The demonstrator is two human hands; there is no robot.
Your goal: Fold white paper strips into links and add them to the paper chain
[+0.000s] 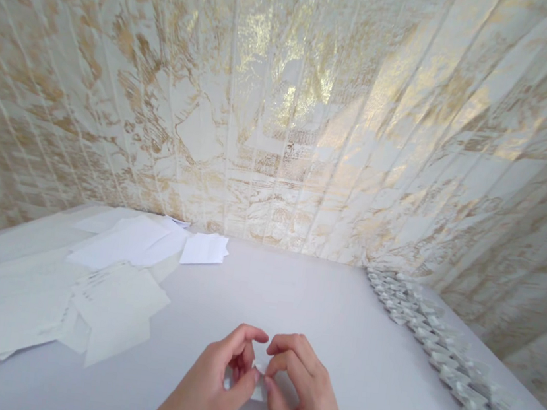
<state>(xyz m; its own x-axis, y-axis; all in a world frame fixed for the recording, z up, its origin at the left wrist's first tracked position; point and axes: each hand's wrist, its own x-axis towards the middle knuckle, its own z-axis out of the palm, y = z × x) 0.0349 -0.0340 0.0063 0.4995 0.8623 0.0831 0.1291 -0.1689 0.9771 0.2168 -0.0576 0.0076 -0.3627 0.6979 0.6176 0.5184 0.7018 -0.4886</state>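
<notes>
Close to the front of the white table, a small white piece of paper (261, 364) shows between my two hands. My left hand (219, 378) pinches it from the left, thumb below and index finger arched over. From the other side, my right hand (303, 388) grips the same piece between thumb and bent fingers. Most of the paper is hidden by the fingers, so its folds cannot be made out. A pale edge also shows just under the thumbs.
Loose sheets of paper (8, 292) and smaller cut pieces (116, 305) overlap on the left. A little stack of white paper squares (203, 249) lies at the back. Rows of folded paper pieces (436, 345) run along the right edge. A patterned curtain (285, 113) hangs behind the table.
</notes>
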